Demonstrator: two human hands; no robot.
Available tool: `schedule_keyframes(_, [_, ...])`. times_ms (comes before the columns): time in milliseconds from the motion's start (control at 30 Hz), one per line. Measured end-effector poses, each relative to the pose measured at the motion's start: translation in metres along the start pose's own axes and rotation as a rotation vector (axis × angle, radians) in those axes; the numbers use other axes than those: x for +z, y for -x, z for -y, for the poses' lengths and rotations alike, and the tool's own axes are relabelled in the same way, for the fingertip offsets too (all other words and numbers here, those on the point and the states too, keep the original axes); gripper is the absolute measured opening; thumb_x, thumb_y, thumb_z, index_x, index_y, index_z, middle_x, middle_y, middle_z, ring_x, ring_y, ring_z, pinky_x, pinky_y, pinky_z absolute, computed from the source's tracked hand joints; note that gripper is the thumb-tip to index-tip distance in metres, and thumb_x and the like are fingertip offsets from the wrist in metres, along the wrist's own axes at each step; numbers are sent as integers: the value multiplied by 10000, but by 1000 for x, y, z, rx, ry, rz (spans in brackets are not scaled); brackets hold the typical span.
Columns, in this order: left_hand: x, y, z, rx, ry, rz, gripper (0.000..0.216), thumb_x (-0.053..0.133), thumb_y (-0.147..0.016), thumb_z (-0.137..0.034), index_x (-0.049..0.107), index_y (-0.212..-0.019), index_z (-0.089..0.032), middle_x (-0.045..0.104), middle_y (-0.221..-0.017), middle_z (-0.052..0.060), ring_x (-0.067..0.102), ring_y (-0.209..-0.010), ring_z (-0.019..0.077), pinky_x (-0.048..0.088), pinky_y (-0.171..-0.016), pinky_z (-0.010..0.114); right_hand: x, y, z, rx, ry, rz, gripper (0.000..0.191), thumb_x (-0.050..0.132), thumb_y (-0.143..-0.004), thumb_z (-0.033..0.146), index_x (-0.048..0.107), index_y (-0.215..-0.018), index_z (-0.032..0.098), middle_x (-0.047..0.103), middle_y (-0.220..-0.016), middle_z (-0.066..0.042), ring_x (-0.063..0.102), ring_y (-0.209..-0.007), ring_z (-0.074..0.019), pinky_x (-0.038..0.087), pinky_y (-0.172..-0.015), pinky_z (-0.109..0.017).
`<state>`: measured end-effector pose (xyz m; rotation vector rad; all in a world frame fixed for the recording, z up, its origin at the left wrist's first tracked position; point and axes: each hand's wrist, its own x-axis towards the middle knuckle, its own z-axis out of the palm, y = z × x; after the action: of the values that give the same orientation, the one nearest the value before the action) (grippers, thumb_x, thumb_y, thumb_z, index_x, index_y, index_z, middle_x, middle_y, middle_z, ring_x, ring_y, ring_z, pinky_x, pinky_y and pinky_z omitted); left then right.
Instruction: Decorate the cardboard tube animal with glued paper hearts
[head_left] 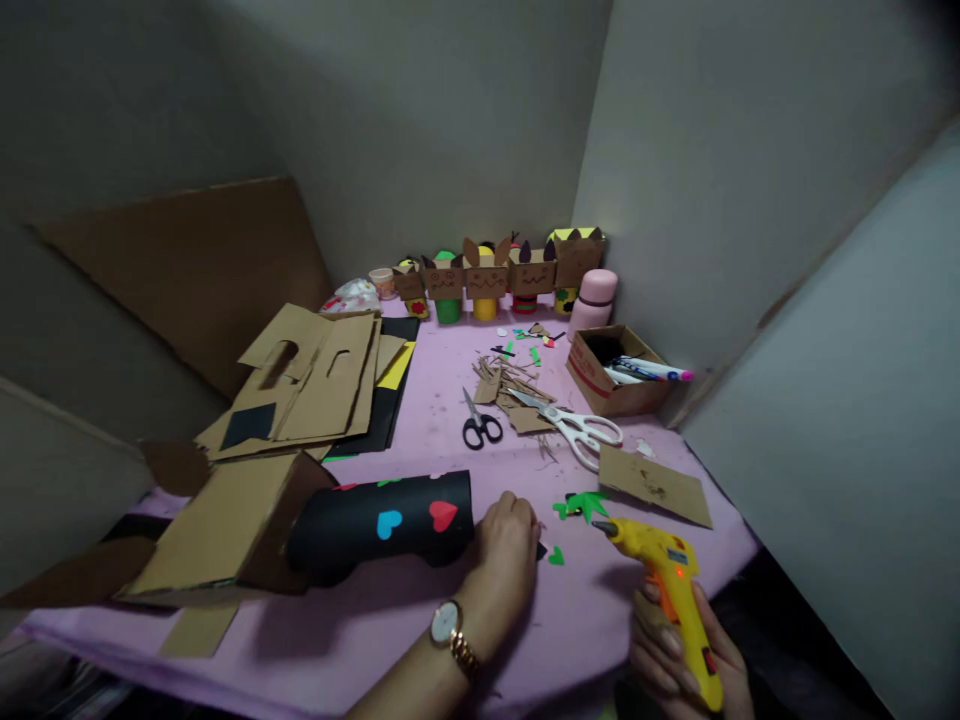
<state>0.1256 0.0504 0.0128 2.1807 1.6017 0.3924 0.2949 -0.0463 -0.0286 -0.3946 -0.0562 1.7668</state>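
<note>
My right hand is closed round the handle of a yellow hot glue gun, its nozzle aimed left over the pink table. My left hand, with a watch on the wrist, rests fingers curled beside the end of a black tube lying on its side with blue and red paper hearts stuck on. The tube's far end sits inside a brown cardboard box piece. Small green paper cut-outs lie between my hands. What the left fingers pinch is hidden.
Black-handled scissors and white-handled scissors lie mid-table among cardboard scraps. A small carton of markers stands at right, a flat cardboard stack at left. Cardboard-headed figures and a pink bottle line the back wall.
</note>
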Motion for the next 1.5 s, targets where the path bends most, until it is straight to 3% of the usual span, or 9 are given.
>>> schedule_keyframes(133, [0,4,8,21,77,-16,211,362,-896,-178,530,-769,-175,585,-813,51,547,-745,176,400,-675,284,2,-3,0,-14,23,15,292,586,-819,363,701,-823,94,547,-509,23,82,-339,-6,361,-376,-129])
schedule_keyframes(300, [-7,16,11,17,414,-36,184,347,-896,-234,494,-792,-194,570,-818,30,532,-779,162,390,-731,275,1,-3,0,-28,33,13,283,573,-831,351,697,-831,96,556,-519,18,99,-345,-13,365,-384,-136])
schedule_keyframes(467, [-12,25,17,-179,698,120,175,429,-841,-343,507,-798,-193,531,-724,-8,489,-679,145,369,-638,254,6,-2,0,-7,15,4,261,602,-816,348,689,-829,103,579,-538,6,174,-342,-13,366,-390,-139])
schedule_keyframes(633, [-20,46,27,-267,862,268,215,462,-778,-371,461,-663,-189,377,-544,-68,341,-508,96,279,-505,222,10,0,-1,-2,115,-48,339,638,-778,414,694,-836,85,599,-544,-12,303,-328,-9,369,-401,-149])
schedule_keyframes(800, [-37,79,48,-280,586,269,209,454,-750,-341,500,-613,-190,508,-567,-28,459,-557,123,309,-522,225,15,12,-7,50,488,-99,385,629,-775,463,691,-882,98,685,-635,-99,483,-403,-72,372,-442,-194])
schedule_keyframes(967, [-48,96,62,-304,105,154,200,419,-787,-267,584,-702,-194,670,-692,43,608,-660,195,368,-593,277,31,18,-23,105,851,4,406,618,-762,510,671,-876,124,654,-639,-55,449,-443,-88,319,-458,-222])
schedule_keyframes(1200, [-47,104,69,-214,240,84,180,417,-853,-243,588,-810,-208,673,-739,9,620,-686,161,417,-611,249,43,16,-36,205,1131,71,445,551,-762,590,658,-825,163,601,-681,-24,392,-496,-96,281,-467,-220])
schedule_keyframes(1333, [-45,106,73,-81,279,9,196,416,-878,-223,612,-890,-225,655,-865,20,607,-805,154,437,-711,255,41,15,-39,241,1163,106,443,538,-767,595,656,-773,168,500,-568,20,352,-474,-98,278,-464,-224])
schedule_keyframes(1500, [-40,105,77,-32,169,57,231,453,-863,-193,660,-931,-267,644,-851,23,604,-817,174,445,-712,283,47,15,-39,176,1211,71,453,539,-754,614,669,-775,181,532,-632,-3,401,-546,-118,307,-510,-236])
